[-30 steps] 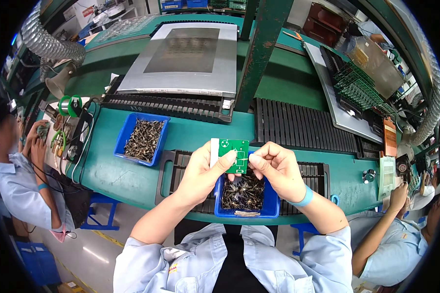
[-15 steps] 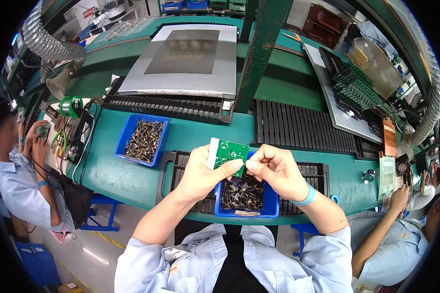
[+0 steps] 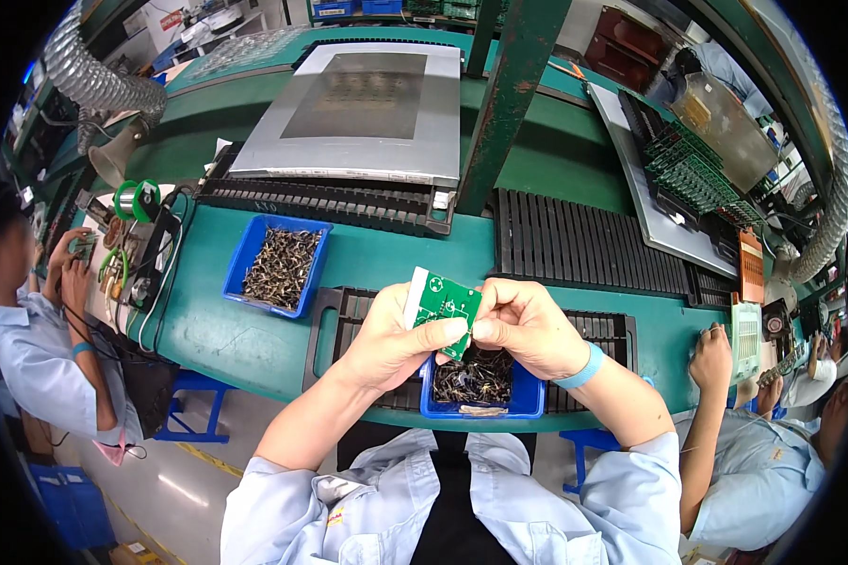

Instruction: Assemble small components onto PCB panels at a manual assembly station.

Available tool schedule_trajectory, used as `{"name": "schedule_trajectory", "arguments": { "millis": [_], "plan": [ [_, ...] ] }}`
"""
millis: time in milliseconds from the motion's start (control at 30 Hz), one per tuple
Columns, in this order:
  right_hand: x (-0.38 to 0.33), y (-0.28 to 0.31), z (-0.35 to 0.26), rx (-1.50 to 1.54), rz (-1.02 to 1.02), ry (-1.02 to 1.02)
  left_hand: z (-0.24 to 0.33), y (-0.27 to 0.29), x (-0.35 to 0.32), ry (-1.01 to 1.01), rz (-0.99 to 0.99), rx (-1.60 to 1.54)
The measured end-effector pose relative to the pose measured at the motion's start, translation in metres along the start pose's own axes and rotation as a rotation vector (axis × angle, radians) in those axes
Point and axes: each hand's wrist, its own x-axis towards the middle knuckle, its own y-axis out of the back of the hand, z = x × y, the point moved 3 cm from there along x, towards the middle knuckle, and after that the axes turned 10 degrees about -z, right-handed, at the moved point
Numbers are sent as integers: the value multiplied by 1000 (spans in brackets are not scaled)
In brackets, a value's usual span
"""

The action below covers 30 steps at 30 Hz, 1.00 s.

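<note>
While held over the near edge of the green surface (image 3: 386, 259), pinched between both hands: small green circuit board (image 3: 446, 304), tilted, white strip along its left side. Left hand (image 3: 391, 341) wrapped around the board from below, grip clamped on it, thumb pressed across its lower face. Right hand (image 3: 528, 327), blue wristband at the wrist, grip closed on the board's right edge with fingertips together. Directly beneath the hands, at the near edge: blue bin (image 3: 481, 401) filled with dark wire-legged parts, seated on a black slotted tray (image 3: 334, 325). Toward the left side of the surface, well apart from the hands: second blue bin (image 3: 278, 266) with the same sort of parts. Farther back, a grey metal plate (image 3: 367, 108) beside a green upright post (image 3: 509, 99). At the left and right ends, other people's hands busy with separate work.
</note>
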Motion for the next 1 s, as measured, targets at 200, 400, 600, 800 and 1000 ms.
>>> {"name": "schedule_trajectory", "arguments": {
  "millis": [200, 400, 600, 800, 1000],
  "plan": [
    [6, 0, -1, -418, -24, 16, 25, 11, -7, -24, 73, 189],
    [3, -12, 9, -1662, -290, 145, 116, 74, -46, -16, 593, 938],
    [3, -11, 21, -1849, -397, 133, 129, 117, -69, 388, 786, 1516],
    [-1, 0, 6, -1582, -319, -114, 131, 100, -66, 422, 837, 1864],
    [-1, 6, -9, -1083, -186, 49, 97, 65, -38, 83, 620, 1305]
  ]
}}
